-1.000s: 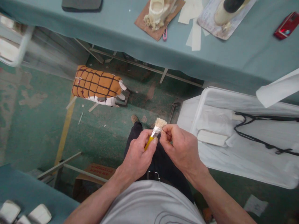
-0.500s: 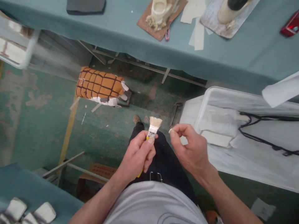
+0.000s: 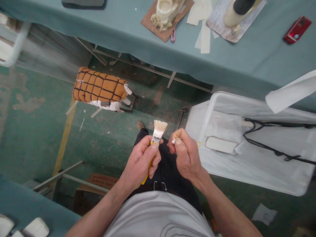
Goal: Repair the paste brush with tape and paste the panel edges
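Observation:
My left hand [image 3: 144, 159] is wrapped round the yellow handle of a paintbrush [image 3: 159, 129]. Its pale bristles point up and away from me, with white stuff on them near the metal band. Just right of the brush, my right hand [image 3: 186, 153] is closed, thumb against fingers. A small white bit [image 3: 173, 141] shows at those fingertips; what it is I cannot make out. The two hands are apart, above my dark trousers.
Ahead, a table with a teal cloth [image 3: 118, 29] bears a brown board [image 3: 153, 26], paper strips [image 3: 205, 39] and a red object [image 3: 297, 30]. A white tub [image 3: 261, 177] stands at right. A checked orange cushion [image 3: 98, 85] sits on a low stool. A cardboard box [image 3: 98, 181] is lower left.
My right hand has moved left, closer to the brush, and its fingers have curled in more. The left hand keeps its hold on the paintbrush. The view has shifted slightly right.

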`<action>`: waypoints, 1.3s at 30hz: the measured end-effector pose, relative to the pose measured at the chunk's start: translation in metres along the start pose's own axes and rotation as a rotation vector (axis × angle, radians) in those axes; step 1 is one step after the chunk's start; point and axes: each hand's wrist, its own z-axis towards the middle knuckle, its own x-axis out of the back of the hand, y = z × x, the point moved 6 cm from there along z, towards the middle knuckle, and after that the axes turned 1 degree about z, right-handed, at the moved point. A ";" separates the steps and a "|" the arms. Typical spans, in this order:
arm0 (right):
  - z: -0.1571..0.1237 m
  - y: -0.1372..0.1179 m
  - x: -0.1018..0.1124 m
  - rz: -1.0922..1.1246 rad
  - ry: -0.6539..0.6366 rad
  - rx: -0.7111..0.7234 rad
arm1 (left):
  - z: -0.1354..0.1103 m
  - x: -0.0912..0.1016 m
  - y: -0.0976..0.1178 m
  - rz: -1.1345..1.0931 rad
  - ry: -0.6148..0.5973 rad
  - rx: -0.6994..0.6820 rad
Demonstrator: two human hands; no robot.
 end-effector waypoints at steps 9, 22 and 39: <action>-0.007 0.011 -0.001 0.054 0.056 -0.033 | 0.003 0.004 -0.005 0.027 0.072 -0.041; -0.011 0.005 0.003 -0.005 0.071 0.050 | 0.010 -0.010 0.020 0.121 0.212 -0.275; -0.028 0.025 0.015 0.468 0.182 -0.205 | 0.020 0.002 0.001 0.312 0.282 -0.267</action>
